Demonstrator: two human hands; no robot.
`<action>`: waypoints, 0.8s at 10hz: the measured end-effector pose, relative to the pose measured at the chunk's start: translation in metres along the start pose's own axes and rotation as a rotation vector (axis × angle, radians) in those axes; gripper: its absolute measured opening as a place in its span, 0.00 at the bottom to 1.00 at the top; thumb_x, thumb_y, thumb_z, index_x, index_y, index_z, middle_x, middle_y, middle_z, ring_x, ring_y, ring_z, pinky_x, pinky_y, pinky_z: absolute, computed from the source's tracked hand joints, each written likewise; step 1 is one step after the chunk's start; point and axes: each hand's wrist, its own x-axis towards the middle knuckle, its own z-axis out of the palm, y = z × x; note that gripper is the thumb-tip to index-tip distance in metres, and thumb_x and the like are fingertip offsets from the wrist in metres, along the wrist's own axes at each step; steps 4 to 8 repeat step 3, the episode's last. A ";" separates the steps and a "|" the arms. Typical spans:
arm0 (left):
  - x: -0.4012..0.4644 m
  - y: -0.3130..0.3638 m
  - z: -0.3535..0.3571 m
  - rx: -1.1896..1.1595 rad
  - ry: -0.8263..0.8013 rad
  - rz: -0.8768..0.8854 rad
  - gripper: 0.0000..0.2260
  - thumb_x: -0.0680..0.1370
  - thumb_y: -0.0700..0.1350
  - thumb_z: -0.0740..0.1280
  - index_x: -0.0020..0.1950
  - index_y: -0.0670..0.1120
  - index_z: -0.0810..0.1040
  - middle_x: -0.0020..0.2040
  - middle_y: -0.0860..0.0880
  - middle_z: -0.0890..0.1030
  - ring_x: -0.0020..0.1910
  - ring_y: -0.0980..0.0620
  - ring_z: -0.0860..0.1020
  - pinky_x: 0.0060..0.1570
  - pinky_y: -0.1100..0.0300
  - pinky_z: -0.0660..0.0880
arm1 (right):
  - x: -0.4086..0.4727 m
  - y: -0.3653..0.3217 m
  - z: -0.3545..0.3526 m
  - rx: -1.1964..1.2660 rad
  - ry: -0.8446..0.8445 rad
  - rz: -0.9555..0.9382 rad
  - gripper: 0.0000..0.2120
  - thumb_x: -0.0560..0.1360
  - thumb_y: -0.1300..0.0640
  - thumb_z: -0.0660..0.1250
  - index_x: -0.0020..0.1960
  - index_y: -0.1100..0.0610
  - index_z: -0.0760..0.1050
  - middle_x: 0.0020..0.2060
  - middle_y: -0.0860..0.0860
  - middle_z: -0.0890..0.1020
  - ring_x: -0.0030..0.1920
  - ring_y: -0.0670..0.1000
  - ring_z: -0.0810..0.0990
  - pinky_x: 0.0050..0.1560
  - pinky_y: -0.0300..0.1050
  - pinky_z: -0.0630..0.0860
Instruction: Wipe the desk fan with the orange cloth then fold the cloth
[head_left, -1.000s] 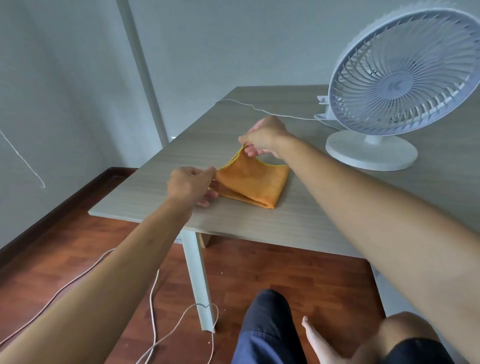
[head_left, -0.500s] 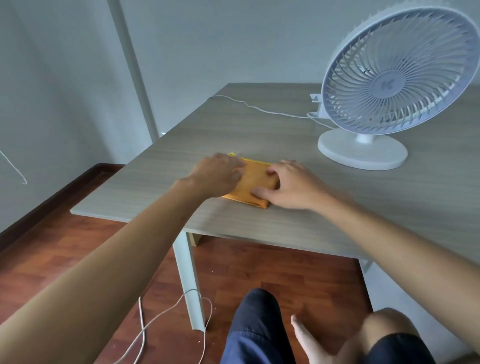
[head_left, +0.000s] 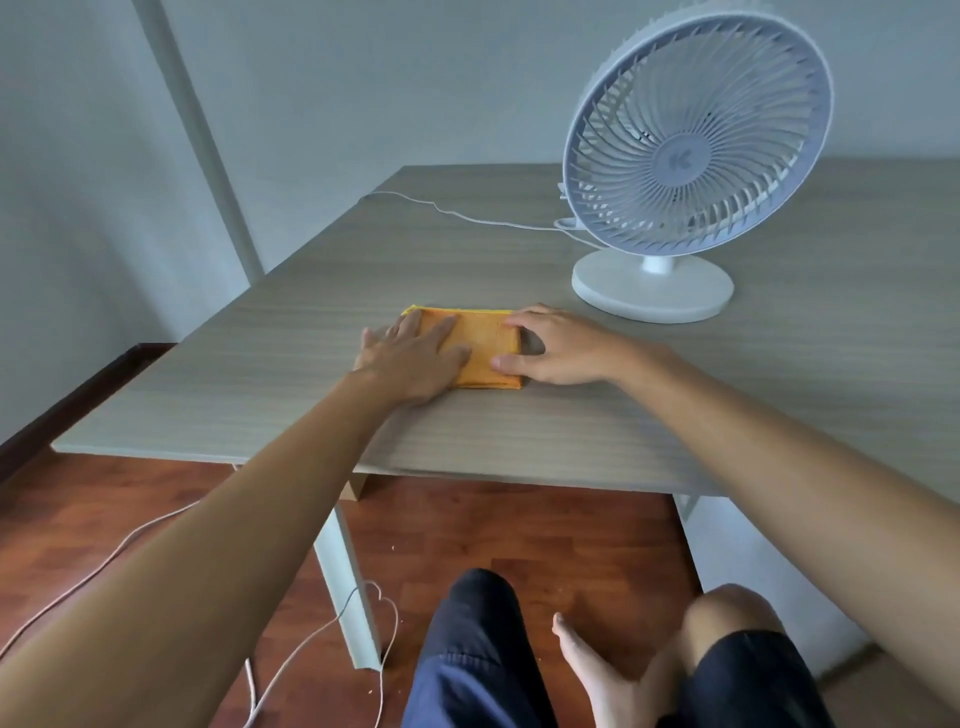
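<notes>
**Folded cloth pressed flat beside the fan**

On the wooden desk, a white desk fan is stood upright at the far right, its cable trailed leftward. Near its base, the folded orange cloth is laid flat. It is pressed by the left hand with fingers extended, and touched at its right edge by the right hand, fingers relaxed.

Both hands flat, fingers extended
</notes>
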 end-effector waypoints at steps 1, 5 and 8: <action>0.003 0.004 -0.008 -0.016 -0.021 -0.008 0.29 0.77 0.64 0.49 0.77 0.57 0.56 0.79 0.45 0.57 0.77 0.45 0.56 0.70 0.35 0.49 | -0.007 -0.004 0.000 -0.039 0.031 0.010 0.34 0.75 0.35 0.60 0.73 0.56 0.67 0.73 0.51 0.68 0.73 0.53 0.65 0.71 0.46 0.61; -0.009 0.036 -0.012 -0.112 0.137 0.054 0.23 0.79 0.54 0.55 0.71 0.45 0.67 0.74 0.41 0.65 0.76 0.45 0.59 0.73 0.42 0.50 | -0.051 0.021 -0.019 0.003 0.196 0.084 0.33 0.78 0.34 0.50 0.72 0.55 0.68 0.72 0.53 0.69 0.73 0.53 0.66 0.70 0.51 0.63; -0.009 0.036 -0.012 -0.112 0.137 0.054 0.23 0.79 0.54 0.55 0.71 0.45 0.67 0.74 0.41 0.65 0.76 0.45 0.59 0.73 0.42 0.50 | -0.051 0.021 -0.019 0.003 0.196 0.084 0.33 0.78 0.34 0.50 0.72 0.55 0.68 0.72 0.53 0.69 0.73 0.53 0.66 0.70 0.51 0.63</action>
